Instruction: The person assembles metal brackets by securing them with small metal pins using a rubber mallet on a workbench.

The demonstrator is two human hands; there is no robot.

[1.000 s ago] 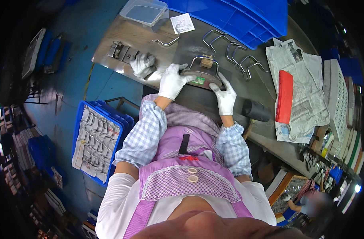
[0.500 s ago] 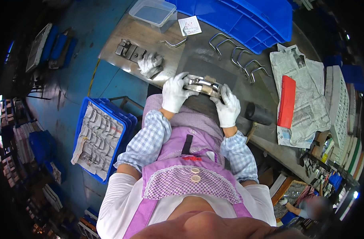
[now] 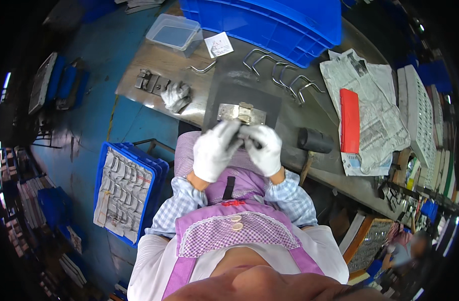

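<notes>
My left hand [image 3: 213,153] and my right hand [image 3: 264,148], both in white gloves, meet close together above my lap at the bench's near edge. Their fingers are bent and closed, with dark patches at the fingertips; whatever they pinch is hidden or too small to name. Just beyond the fingers, a flat metal fixture [image 3: 226,111] with a raised block lies on the dark mat [image 3: 224,95], and neither hand grips it. Several bent metal rods, like U-shaped handles [image 3: 257,62], lie farther back on the bench.
A large blue crate [image 3: 269,31], a clear plastic box [image 3: 172,33] and a paper slip [image 3: 219,45] are at the back. Left are a crumpled glove [image 3: 176,97] and metal block [image 3: 150,82]. Right: black cylinder [image 3: 316,140], red case [image 3: 349,120], newspaper [image 3: 375,115]. A blue parts crate [image 3: 148,200] stands lower left.
Both hands have let go of the metal fixture, which now lies flat on the mat. They have drawn toward my body and closer together. The whole view has shifted slightly.
</notes>
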